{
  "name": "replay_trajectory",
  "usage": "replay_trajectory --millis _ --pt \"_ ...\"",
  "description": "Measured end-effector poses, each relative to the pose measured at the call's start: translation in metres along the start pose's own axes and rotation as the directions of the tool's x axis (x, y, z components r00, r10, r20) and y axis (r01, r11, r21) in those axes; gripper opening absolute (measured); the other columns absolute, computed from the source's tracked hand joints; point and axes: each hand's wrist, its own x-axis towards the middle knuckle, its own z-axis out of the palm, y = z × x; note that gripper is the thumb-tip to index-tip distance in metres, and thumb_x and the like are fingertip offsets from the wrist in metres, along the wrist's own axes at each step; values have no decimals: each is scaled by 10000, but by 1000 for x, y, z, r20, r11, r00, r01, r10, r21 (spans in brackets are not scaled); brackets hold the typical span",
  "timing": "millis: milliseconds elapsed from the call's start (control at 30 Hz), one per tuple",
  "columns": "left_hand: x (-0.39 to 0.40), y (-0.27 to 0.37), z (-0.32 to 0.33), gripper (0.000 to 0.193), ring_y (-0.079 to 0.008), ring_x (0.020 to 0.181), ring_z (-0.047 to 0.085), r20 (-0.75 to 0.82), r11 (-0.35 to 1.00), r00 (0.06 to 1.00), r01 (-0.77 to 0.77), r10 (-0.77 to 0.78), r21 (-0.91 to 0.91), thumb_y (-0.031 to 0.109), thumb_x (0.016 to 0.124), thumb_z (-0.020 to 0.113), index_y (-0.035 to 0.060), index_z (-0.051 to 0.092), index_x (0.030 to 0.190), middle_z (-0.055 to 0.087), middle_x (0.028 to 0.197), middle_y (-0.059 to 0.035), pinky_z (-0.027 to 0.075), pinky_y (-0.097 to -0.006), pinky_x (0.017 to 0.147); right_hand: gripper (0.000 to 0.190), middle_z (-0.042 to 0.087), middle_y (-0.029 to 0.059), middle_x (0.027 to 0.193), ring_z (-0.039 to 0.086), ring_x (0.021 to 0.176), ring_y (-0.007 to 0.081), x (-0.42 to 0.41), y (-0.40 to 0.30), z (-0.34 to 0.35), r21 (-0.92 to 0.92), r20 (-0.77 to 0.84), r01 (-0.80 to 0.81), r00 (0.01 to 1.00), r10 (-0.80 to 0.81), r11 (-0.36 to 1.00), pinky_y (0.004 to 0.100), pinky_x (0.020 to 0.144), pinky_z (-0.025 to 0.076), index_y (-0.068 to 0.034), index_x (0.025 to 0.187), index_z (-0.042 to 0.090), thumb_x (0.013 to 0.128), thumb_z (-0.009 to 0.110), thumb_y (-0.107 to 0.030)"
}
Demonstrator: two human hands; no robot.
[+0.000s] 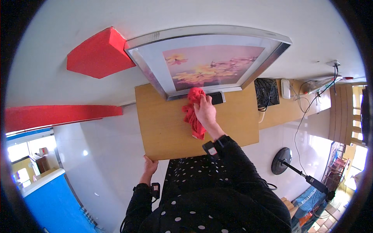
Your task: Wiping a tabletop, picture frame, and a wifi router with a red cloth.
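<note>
My right hand [206, 111] grips a bunched red cloth [191, 116] and holds it against the wooden tabletop [163, 125], close to the lower edge of a framed flower picture [215, 68]. The cloth's upper end reaches that frame edge. Just right of the cloth lies a small black device [217, 98] with a pale end, partly behind my fingers. At the tabletop's near left corner is my left hand [150, 166], its fingers on the edge. The picture, in a silver frame, leans against the white wall.
To the right, a lower wooden surface [269, 121] carries a black patterned panel [266, 92] with cables and a white box [285, 88]. A stand with a round black base [281, 161] is on the floor. Red blocks [100, 55] jut from the wall; a blue partition [58, 201] rises at left.
</note>
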Motion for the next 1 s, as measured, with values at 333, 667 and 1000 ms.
replay_trajectory --millis 333,667,1000 --pt "3 -1 -2 713 -433 1016 547 45 994 999 13 -18 106 258 796 600 -28 163 1282 566 1055 -299 450 -468 858 389 479 205 1075 597 853 316 -6 -55 60 -251 174 299 950 -261 921 391 617 547 -12 1092 484 785 560 -238" --pt "13 -29 -7 656 -184 612 604 -35 975 984 -169 176 144 119 817 573 -27 98 1244 591 845 -133 493 -294 479 480 457 212 1070 592 878 373 -2 -45 39 -42 108 -20 994 24 999 472 641 523 -19 1135 402 773 585 -274" --pt "1 6 -13 768 -400 1027 560 107 995 994 -36 26 91 290 807 586 -71 135 1313 551 1093 -298 460 -442 851 471 406 126 1301 396 1184 321 -44 -16 48 -226 367 726 681 -634 649 475 908 383 -122 1175 530 725 596 -247"
